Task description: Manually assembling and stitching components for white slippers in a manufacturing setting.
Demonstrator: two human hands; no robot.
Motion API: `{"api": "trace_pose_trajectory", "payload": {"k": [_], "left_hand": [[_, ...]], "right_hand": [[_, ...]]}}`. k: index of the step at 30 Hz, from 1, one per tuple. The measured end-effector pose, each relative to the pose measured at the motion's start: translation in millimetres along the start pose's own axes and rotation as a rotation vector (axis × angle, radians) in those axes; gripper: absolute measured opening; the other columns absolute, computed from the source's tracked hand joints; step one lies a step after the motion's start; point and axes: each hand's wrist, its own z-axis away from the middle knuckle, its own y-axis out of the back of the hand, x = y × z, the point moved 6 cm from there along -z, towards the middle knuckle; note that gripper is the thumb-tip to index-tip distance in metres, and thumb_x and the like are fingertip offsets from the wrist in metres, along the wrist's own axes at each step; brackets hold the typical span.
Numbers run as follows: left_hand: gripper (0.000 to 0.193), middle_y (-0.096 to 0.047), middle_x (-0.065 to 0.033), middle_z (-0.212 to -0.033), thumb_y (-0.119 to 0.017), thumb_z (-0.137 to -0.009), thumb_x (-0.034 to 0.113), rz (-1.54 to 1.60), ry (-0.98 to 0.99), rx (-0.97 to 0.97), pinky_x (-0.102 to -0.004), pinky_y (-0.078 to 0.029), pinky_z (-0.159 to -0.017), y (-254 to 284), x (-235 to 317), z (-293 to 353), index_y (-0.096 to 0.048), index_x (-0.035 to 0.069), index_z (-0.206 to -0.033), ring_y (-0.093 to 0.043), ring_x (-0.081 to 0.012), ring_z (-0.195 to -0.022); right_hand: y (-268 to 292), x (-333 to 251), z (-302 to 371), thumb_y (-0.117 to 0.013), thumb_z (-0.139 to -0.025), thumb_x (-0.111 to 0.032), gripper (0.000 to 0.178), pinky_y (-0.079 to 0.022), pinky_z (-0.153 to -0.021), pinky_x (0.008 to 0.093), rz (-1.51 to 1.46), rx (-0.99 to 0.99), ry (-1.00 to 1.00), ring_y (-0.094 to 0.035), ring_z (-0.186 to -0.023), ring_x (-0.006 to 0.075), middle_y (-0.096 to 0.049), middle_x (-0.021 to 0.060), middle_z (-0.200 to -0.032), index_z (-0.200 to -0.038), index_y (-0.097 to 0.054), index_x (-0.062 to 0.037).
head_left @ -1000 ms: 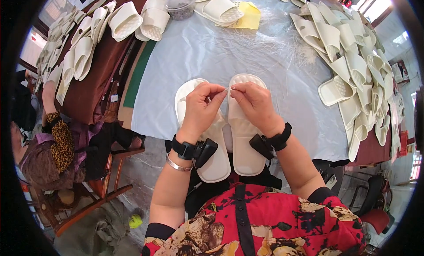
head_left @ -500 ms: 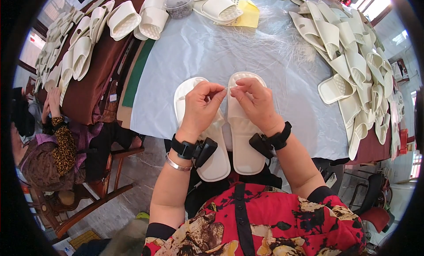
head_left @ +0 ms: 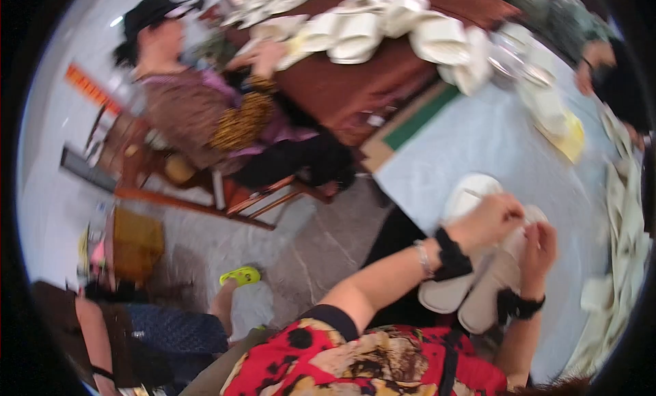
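Note:
A pair of cream slippers lies side by side at the table edge in front of me: the left slipper [head_left: 447, 292] and the right slipper [head_left: 489, 293]. Over their far ends, my left hand [head_left: 488, 223] has its fingertips drawn together in a pinch. Close beside it on the right, my right hand [head_left: 539, 249] is also pinched, fingers pointing up. Anything between the fingertips is too small and blurred to make out. Both wrists wear black straps, and a bracelet circles my left wrist.
Pale plastic sheeting [head_left: 427, 167] covers my table. More slippers line the brown-covered table [head_left: 355, 88] and heap at the right [head_left: 615, 259]. A clear tub [head_left: 507, 60] and yellow paper [head_left: 572, 142] lie far off. A seated co-worker [head_left: 188, 112] is at left; other people sit lower left and far right.
The view has swung to the left, so the slippers and my hands now appear farther right. Both hands stay pinched above the pair, slightly blurred.

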Motion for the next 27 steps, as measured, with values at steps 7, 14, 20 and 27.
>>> {"api": "trace_pose_trajectory", "payload": {"k": [7, 14, 20, 27], "left_hand": [[0.009, -0.059, -0.0117, -0.075, -0.067, -0.074, 0.007, -0.019, -0.029, 0.036, -0.0323, -0.047, -0.060, 14.8, 6.7, 7.6, -0.064, 0.000, -0.080, -0.059, -0.0233, -0.066], [0.011, -0.058, -0.0103, -0.073, -0.069, -0.074, 0.009, 0.012, -0.055, 0.018, -0.0307, -0.046, -0.057, 15.6, 9.3, 7.2, -0.062, 0.000, -0.077, -0.057, -0.0209, -0.064], [0.009, -0.060, -0.0116, -0.073, -0.068, -0.074, 0.008, 0.055, -0.045, -0.048, -0.0327, -0.047, -0.060, 3.2, 13.4, 7.6, -0.063, 0.001, -0.077, -0.059, -0.0230, -0.068], [0.009, -0.065, -0.0122, -0.079, -0.064, -0.078, 0.006, 0.064, 0.006, 0.012, -0.0322, -0.050, -0.065, 15.8, 3.0, 6.8, -0.069, 0.003, -0.085, -0.062, -0.0219, -0.072]], "right_hand": [[-18.3, 7.8, -5.1, -0.051, -0.094, -0.007, 0.009, -0.047, -0.065, 0.0240, -0.159, -0.070, 0.005, -0.054, -0.069, 0.0101, -0.057, 0.0050, -0.076, -0.093, -0.056, 0.0010], [-20.5, 0.8, -10.6, -0.046, -0.096, -0.007, 0.013, -0.044, -0.064, 0.0236, -0.024, -0.142, 0.070, -0.051, -0.068, 0.0106, -0.054, 0.0045, -0.075, -0.092, -0.055, 0.0018], [-7.0, -2.2, -1.9, -0.047, -0.095, -0.007, 0.012, -0.046, -0.065, 0.0251, -0.040, -0.098, 0.010, -0.052, -0.070, 0.0109, -0.054, 0.0049, -0.077, -0.092, -0.055, 0.0019], [-27.0, -23.1, -7.7, -0.049, -0.091, -0.002, 0.008, -0.046, -0.062, 0.0283, 0.059, -0.162, 0.094, -0.055, -0.068, 0.0149, -0.057, 0.0064, -0.072, -0.087, -0.056, -0.0008]]}}
